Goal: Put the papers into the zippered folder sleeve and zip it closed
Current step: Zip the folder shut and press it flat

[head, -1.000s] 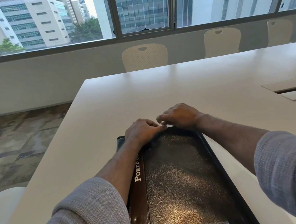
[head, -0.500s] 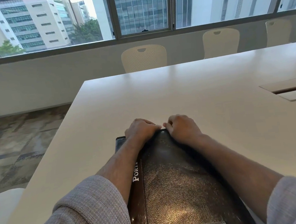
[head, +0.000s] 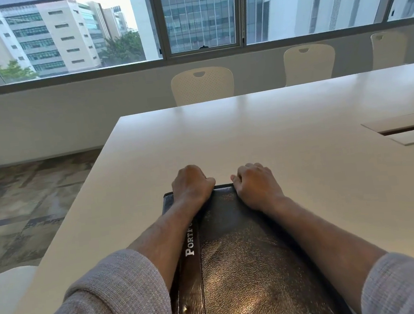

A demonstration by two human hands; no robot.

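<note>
Folder: dark leather folder (head: 248, 259), closed, flat on the white worktop (head: 262, 136) at its near edge, spine lettered "PORTF…" along its left side
Left hand: left hand (head: 191, 185) at the folder's far left corner, fingers curled over the far edge, gripping it
Right hand: right hand (head: 255, 185) at the folder's far right corner, fingers curled over that edge, gripping it
Papers: cannot tell where they are
Chairs: white chairs (head: 203, 85) beyond the folder, at the worktop's far side
</note>
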